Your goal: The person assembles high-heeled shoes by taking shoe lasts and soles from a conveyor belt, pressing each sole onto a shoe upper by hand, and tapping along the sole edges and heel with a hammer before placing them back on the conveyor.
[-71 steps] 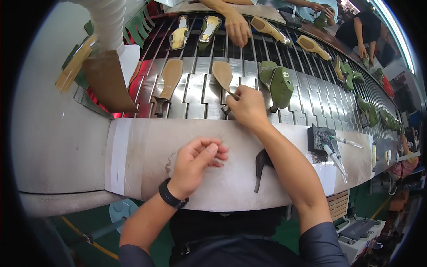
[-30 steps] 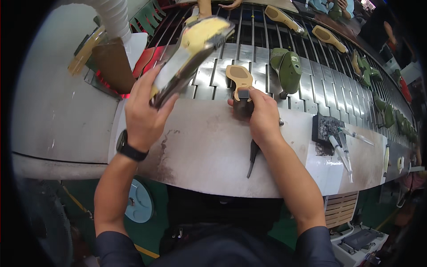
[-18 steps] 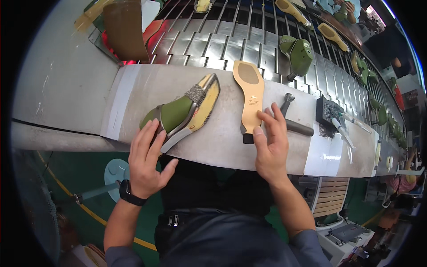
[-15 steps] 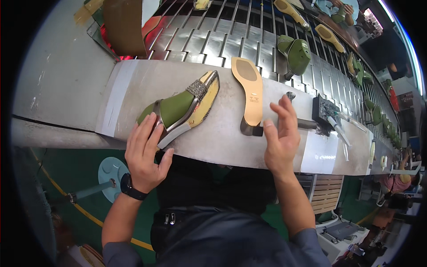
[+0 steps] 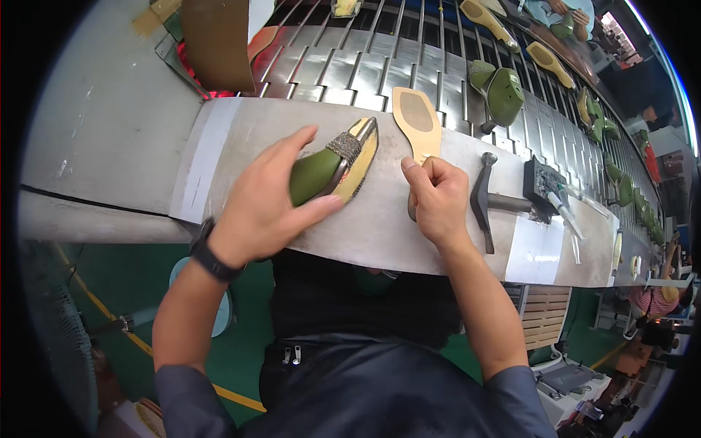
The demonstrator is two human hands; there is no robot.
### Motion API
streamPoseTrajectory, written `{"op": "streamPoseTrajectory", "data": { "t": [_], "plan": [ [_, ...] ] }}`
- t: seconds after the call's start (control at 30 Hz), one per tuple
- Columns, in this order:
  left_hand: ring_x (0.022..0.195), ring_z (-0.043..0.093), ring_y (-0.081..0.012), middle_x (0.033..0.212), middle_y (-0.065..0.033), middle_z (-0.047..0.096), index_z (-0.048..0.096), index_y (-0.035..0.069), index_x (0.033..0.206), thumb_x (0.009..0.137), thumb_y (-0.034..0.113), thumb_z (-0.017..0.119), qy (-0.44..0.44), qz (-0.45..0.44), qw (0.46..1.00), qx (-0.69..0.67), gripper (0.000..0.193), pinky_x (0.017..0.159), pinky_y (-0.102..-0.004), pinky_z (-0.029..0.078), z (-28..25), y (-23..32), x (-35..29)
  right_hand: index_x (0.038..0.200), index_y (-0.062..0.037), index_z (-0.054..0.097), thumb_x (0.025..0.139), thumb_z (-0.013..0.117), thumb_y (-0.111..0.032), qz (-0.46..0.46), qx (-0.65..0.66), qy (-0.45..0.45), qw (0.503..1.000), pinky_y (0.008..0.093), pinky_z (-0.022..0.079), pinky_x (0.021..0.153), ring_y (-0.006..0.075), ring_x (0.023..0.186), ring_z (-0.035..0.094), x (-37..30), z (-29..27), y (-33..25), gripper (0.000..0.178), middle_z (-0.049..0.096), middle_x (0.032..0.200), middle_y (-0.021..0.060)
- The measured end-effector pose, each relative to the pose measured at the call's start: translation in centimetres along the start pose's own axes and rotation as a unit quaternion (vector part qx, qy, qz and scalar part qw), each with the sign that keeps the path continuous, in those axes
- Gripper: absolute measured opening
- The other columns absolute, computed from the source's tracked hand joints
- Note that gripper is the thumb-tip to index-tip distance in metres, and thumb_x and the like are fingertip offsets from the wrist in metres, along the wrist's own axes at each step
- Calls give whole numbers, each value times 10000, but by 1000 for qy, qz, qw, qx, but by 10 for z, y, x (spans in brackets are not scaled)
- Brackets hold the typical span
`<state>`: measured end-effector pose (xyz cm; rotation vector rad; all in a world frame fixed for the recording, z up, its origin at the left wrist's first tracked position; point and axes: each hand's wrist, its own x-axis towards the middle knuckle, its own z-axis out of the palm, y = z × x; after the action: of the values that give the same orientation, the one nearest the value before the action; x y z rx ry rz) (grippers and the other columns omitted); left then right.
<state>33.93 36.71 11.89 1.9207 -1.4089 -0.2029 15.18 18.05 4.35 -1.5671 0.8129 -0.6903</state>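
The left hand (image 5: 263,201), thumb and fingers apart, spreads over the rear of the shoe (image 5: 312,177) on the tabletop (image 5: 358,237). The right hand (image 5: 439,198) clamps the sole (image 5: 418,120) beside the hammer (image 5: 505,202).

One bare left hand (image 5: 255,204) and one bare right hand (image 5: 443,201) are counted. On the pale, curved-edged bench (image 5: 372,233) are listed: one green shoe with a grey textured band (image 5: 314,175); one tan insole with a brown rounded pad (image 5: 418,120); one dark metal hammer (image 5: 483,199); one black porous block (image 5: 542,179); two white paper strips (image 5: 535,252). Slender translucent syringes (image 5: 565,214): at least two, overlapping. At least two tan soles (image 5: 550,64) are counted on the slatted metal conveyor (image 5: 336,66).
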Motion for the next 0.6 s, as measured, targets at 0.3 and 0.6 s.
{"op": "streamPoseTrajectory", "data": {
  "t": [0.3, 0.6],
  "plan": [
    [933, 707, -149, 1052, -106, 755, 645, -48, 1246, 827, 270, 918, -78, -97, 959, -253, 593, 859, -314, 566, -5, 23, 44, 603, -47, 450, 949, 786, -226, -1, -15, 23, 1000, 333, 339, 517, 96, 567, 373, -4, 3, -5, 515, 434, 556, -12],
    [1123, 688, -198, 1265, -131, 692, 509, -54, 1416, 902, 240, 860, 71, -27, 865, -496, 688, 989, -348, 552, 11, 18, -4, 1071, 34, 645, 917, 790, -166, -122, 21, 97, 988, 344, 551, 764, 179, 871, 658, -24, -1, -3, 291, 678, 963, 124]
  ]
}}
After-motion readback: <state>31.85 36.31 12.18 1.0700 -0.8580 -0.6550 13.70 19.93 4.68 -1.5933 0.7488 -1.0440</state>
